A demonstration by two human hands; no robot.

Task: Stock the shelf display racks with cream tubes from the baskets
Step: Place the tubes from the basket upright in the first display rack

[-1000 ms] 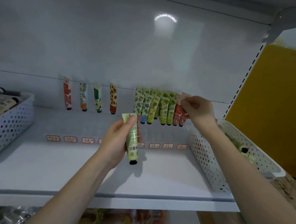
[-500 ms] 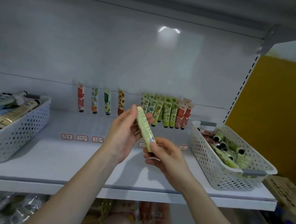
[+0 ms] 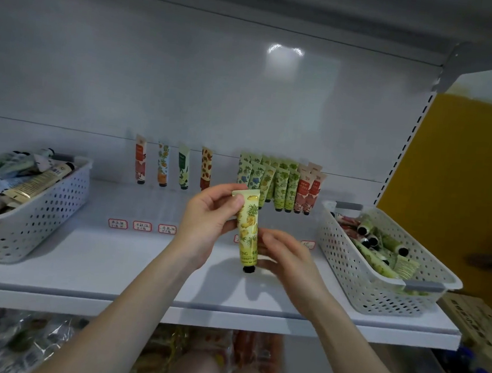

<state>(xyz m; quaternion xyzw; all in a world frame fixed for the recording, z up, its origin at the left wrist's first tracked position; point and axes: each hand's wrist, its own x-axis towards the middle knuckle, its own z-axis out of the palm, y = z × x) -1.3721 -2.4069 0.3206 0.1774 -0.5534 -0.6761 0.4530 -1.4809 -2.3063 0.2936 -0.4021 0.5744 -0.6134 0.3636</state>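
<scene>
Hands meet over the middle of the white shelf [image 3: 111, 263], both on one yellow-green pineapple-print cream tube [image 3: 248, 228]. The tube stands nearly upright, crimped end up and black cap [image 3: 248, 269] down, held in the air above the shelf and in front of the display rows. The left hand [image 3: 208, 218] pinches the upper part, thumb across the front near the crimp and fingers behind; its grip is closed narrowly on the tube. The right hand [image 3: 284, 256] closes on the lower part from the right side, fingertips against the tube just above the cap, so the tube runs between the two grips from top to bottom.

Behind the tube, against the back panel, a packed group of standing tubes [image 3: 279, 183] shows blue-flowered, green and red prints, caps down. To its left four single tubes [image 3: 171, 165] stand apart from one another in a row. Small red-bordered price labels [image 3: 141, 226] lie along the shelf in front of them.

A white perforated basket [image 3: 380, 277] sits at the right end of the shelf, holding green and red tubes lying loosely, several black caps showing. Another white perforated basket [image 3: 34, 217] sits at the left end, heaped with assorted tubes in pale and gold colours. Both baskets are well apart from the hands.
</scene>
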